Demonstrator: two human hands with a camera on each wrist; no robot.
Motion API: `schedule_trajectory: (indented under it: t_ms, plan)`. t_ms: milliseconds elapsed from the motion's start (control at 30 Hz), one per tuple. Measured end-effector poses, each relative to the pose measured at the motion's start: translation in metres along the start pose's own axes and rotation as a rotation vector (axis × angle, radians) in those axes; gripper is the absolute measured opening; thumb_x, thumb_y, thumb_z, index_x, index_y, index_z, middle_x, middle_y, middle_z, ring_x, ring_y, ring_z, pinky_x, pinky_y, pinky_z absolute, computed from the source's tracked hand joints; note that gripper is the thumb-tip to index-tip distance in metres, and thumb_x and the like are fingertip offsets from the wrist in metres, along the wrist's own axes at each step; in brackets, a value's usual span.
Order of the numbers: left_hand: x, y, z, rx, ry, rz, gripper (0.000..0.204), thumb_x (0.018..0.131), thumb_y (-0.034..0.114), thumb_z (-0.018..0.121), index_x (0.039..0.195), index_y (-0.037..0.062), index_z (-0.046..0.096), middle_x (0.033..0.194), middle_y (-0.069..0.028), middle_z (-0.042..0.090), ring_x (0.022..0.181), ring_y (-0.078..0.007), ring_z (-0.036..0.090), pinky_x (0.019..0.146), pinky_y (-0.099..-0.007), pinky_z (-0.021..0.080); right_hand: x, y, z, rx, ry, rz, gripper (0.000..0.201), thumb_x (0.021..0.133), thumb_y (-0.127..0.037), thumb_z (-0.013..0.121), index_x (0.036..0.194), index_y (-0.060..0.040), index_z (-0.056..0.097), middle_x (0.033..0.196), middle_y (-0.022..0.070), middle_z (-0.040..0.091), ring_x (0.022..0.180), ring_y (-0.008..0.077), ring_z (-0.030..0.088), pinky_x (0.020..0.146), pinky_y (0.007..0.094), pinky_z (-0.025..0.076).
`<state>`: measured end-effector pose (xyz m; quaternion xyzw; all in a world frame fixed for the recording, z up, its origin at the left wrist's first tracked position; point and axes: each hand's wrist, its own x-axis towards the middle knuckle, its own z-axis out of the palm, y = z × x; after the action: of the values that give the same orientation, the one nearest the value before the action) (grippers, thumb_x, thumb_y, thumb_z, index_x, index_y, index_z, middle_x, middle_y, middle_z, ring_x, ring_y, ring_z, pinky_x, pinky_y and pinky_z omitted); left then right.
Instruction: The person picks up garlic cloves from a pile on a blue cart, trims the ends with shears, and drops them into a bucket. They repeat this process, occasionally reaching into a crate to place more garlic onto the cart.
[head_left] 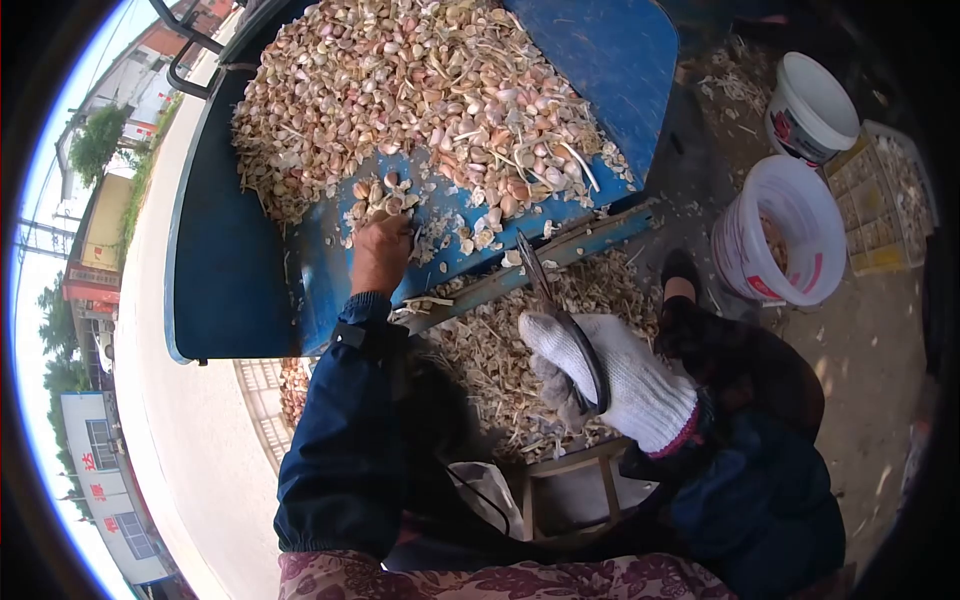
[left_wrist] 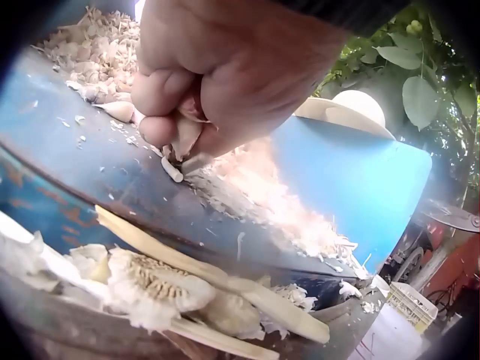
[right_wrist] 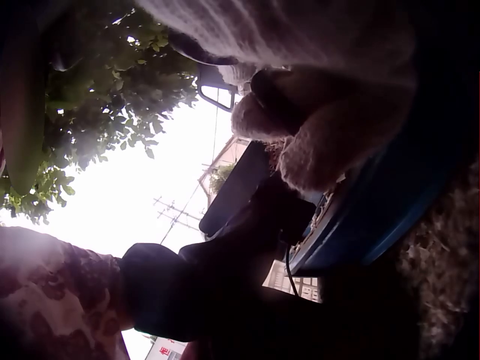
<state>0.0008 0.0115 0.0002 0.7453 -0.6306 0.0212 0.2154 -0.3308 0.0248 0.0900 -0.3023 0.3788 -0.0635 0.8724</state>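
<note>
Blue-painted metal forms the broad tray (head_left: pixel 225 270), with a heap of pinkish-white garlic cloves (head_left: pixel 420 100) banked across its far part. The bare left hand (head_left: pixel 382 250) lies over the near floor of the tray, fingers curled. In the left wrist view, its thumb and fingers pinch 1 pale, pink-tinged garlic clove (left_wrist: pixel 186 139), the long axis running steeply down and the tapering end toward the tray; a 2nd clove, pale and pointed (left_wrist: pixel 116 111), lies just beside the fingers.

The white-gloved right hand (head_left: pixel 625 375) is closed around dark metal shears with a curved handle (head_left: pixel 590 360); whether their blades are parted cannot be told.

Governing relation, as judged here: the pinched clove is to the left of the shears' tip and apart from it, while the blades point forward and slightly left, ending near the tray's front edge. Of the 2 hands, the left is nearer the heap, which lies straight ahead of it, a loose cluster of cloves (head_left: pixel 365 195) sitting just beyond its fingers. Below the tray spreads a layer of dry, tan stem scraps (head_left: pixel 480 365).
</note>
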Motion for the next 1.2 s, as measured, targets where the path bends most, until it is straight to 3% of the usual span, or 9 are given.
schedule_trajectory:
  t_ms: [133,200,233,367,867,933,967,1133,1200]
  plan:
    - [-0.003,0.001,-0.007,0.038,0.022,0.071,0.013,0.077,0.006,0.065,0.087,0.0003,0.071,0.078,-0.0143,0.067,0.073,-0.0295,0.066,0.067,-0.0380,0.052,0.004,0.004,0.003,-0.068,0.023,-0.034,0.043,0.087,-0.044,0.068,0.082,-0.0034,0.056,0.061,0.0025,0.054,0.048,0.0126,0.054,0.041,0.0262,0.046]
    - [-0.009,0.013,-0.016,-0.576,-0.141,-0.544,0.013,0.079,0.005,0.065,0.088,-0.0032,0.069,0.075,-0.0067,0.065,0.061,-0.0166,0.061,0.053,-0.0291,0.048,0.013,0.005,0.005,-0.502,0.074,-0.133,0.043,0.089,-0.044,0.066,0.077,-0.0037,0.055,0.055,0.0010,0.051,0.049,0.0117,0.055,0.040,0.0280,0.044]
    - [-0.011,0.024,-0.026,-0.572,-0.142,-0.541,0.013,0.079,0.005,0.065,0.088,-0.0032,0.069,0.075,-0.0067,0.065,0.061,-0.0166,0.061,0.053,-0.0291,0.048,0.019,0.017,0.003,-0.902,0.210,-0.374,0.047,0.090,-0.046,0.063,0.071,-0.0036,0.054,0.050,0.0026,0.051,0.044,0.0150,0.054,0.040,0.0312,0.042]
    - [-0.027,0.068,-0.058,-1.077,-0.190,-0.640,0.019,0.079,0.004,0.064,0.096,-0.0063,0.064,0.075,-0.0050,0.064,0.054,-0.0072,0.051,0.044,-0.0189,0.035,0.018,0.025,0.011,-1.329,0.427,-0.848,0.066,0.087,-0.065,0.051,0.063,-0.0030,0.056,0.050,0.0153,0.052,0.048,0.0322,0.059,0.042,0.0413,0.042]
    - [-0.051,0.117,-0.074,-1.432,-0.107,-0.525,0.009,0.074,-0.004,0.069,0.083,-0.0039,0.064,0.068,-0.0088,0.063,0.048,-0.0115,0.053,0.041,-0.0205,0.033,0.008,0.014,0.022,-1.192,0.255,-0.717,0.053,0.087,-0.050,0.062,0.069,-0.0009,0.061,0.059,0.0185,0.059,0.054,0.0349,0.060,0.047,0.0420,0.044]
    - [-0.054,0.120,-0.077,-1.447,-0.138,-0.541,0.009,0.075,-0.004,0.068,0.083,-0.0041,0.064,0.070,-0.0094,0.064,0.048,-0.0115,0.053,0.041,-0.0206,0.033,0.006,0.012,0.027,-0.439,-0.032,-0.297,0.047,0.086,-0.048,0.067,0.074,-0.0033,0.058,0.054,0.0036,0.052,0.046,0.0164,0.056,0.042,0.0288,0.042]
    - [-0.056,0.121,-0.079,-1.462,-0.169,-0.557,0.010,0.075,-0.005,0.068,0.084,-0.0044,0.064,0.071,-0.0099,0.065,0.048,-0.0115,0.052,0.041,-0.0207,0.033,0.007,0.011,0.027,-0.382,-0.045,-0.234,0.044,0.087,-0.046,0.067,0.074,-0.0049,0.057,0.058,-0.0019,0.051,0.046,0.0069,0.052,0.039,0.0213,0.039]
    - [-0.089,0.081,-0.100,-1.340,0.034,-0.596,0.007,0.076,-0.006,0.066,0.082,-0.0034,0.064,0.072,-0.0080,0.064,0.048,-0.0090,0.050,0.041,-0.0195,0.033,0.005,0.005,0.025,-0.175,-0.075,-0.075,0.044,0.090,-0.045,0.064,0.079,-0.0041,0.055,0.064,0.0001,0.052,0.046,0.0085,0.053,0.038,0.0225,0.042]
    - [-0.116,0.040,-0.126,-1.115,0.214,-0.752,0.008,0.076,-0.006,0.066,0.081,-0.0009,0.064,0.064,-0.0028,0.058,0.048,-0.0073,0.049,0.043,-0.0184,0.034,0.016,0.005,0.019,-0.404,0.045,-0.116,0.044,0.089,-0.046,0.064,0.081,-0.0038,0.056,0.067,0.0007,0.053,0.045,0.0085,0.052,0.038,0.0227,0.042]
